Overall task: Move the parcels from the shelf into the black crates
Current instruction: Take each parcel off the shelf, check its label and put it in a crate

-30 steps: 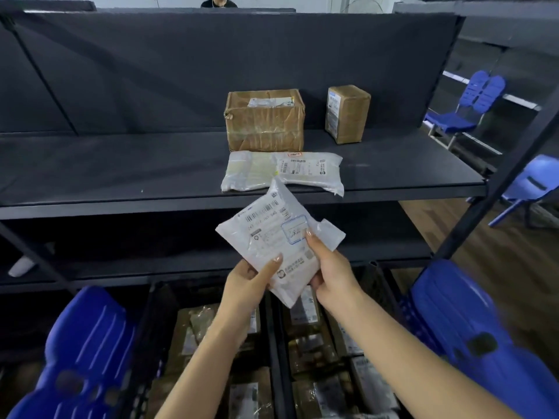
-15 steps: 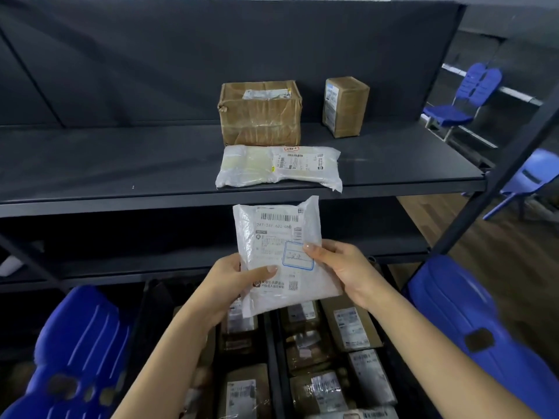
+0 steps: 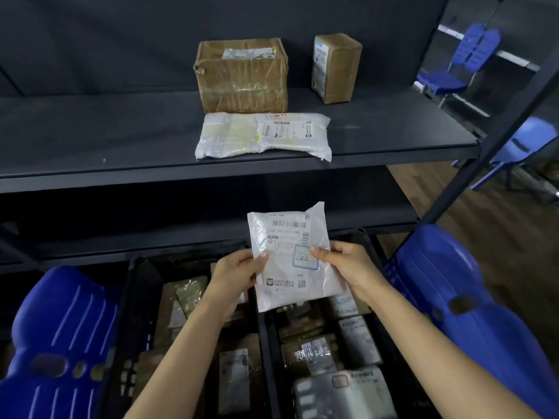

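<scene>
White plastic mailer (image 3: 290, 255), label up, is pinched at its left edge by the left hand (image 3: 233, 276) and at its right edge by the right hand (image 3: 348, 270). It is held above the black crates (image 3: 267, 343), both holding parcels (image 3: 357, 343). On the shelf (image 3: 90, 131) beyond: a flat white parcel (image 3: 263, 136), a large taped carton (image 3: 242, 77), a small upright carton (image 3: 337, 68).

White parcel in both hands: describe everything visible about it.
The white parcel is a flat, soft plastic mailing bag, glossy and wrinkled. Its front faces the camera, with a printed label: barcode on top, a number line, a blue-bordered box with handwriting, a logo and QR code lower down. It is upright, slightly tilted, in the air above the black crates and below the shelf. The left hand pinches its left edge and the right hand its right edge, thumbs on the front.
</scene>
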{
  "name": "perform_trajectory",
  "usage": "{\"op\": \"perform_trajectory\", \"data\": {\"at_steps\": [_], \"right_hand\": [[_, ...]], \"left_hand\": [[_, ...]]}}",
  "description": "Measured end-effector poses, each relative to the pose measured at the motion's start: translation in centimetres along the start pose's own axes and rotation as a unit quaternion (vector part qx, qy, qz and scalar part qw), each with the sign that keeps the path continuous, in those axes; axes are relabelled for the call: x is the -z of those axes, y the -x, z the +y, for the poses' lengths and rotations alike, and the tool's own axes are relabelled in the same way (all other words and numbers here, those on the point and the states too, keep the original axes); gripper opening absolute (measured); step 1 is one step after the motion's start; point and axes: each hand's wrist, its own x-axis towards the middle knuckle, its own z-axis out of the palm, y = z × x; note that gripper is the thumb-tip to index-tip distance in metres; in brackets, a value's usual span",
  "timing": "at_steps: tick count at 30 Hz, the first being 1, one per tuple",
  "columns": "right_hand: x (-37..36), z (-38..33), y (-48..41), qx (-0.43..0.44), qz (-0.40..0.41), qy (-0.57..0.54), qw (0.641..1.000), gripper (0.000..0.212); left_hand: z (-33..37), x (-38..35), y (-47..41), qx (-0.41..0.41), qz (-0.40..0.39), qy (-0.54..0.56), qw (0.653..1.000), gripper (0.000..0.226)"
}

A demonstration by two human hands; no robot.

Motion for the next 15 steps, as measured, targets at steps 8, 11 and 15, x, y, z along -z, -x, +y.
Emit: {"op": "perform_trajectory", "data": {"at_steps": [8,11,15], "right_hand": [[5.8,5.8,0.1,-0.050,0.109,-0.024,0.993,0.026],[7.6,8.1,0.5,-0.089,0.121,-0.037,0.988,0.022],[9.0,11.5,0.1,-0.122,0.156,-0.025,0.980,0.013]], "left_hand": [[-5.2,-5.3,-2.2,0.052,0.041,0.017,0.998,0.009],[-8.1,-7.0,-2.4,0.067,0.057,-0.012,0.996,0.005],[-12.1,-8.3,-3.0,0.096,0.108,-0.040,0.989,0.009]]}}
